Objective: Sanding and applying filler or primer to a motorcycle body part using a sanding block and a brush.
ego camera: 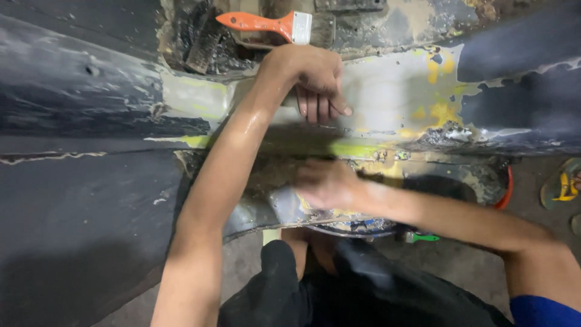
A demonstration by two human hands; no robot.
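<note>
So we're looking down at a beat-up dark car body panel [91, 200], black-grey paint over most of it, with a big patch in the middle stripped back to pale grey and blotched with yellow-green filler or primer [387, 103]; there's crusty rust and flaking along the seam on the right side of that patch. The panel runs clear across the view, with a ledge or crease running left to right through the middle. Our left hand [315, 82] sits flat on the upper part of the bare patch, fingers [318, 106] hanging down together and pretty much straight, pressed on the surface and not wrapped around anything. Our right hand [324, 184] is lower, just under the crease and right against the panel's curved lower edge, but it's motion-blurred, so we honestly can't tell if the fingers are curled on something or just rubbing the metal. Up top, just past the left wrist, an orange-handled paintbrush [266, 24] lies in a grimy recess, not touching the hand. Below the panel on the concrete floor there's a small green-handled tool [423, 237], and a sandal [563, 181] off at the right edge.
</note>
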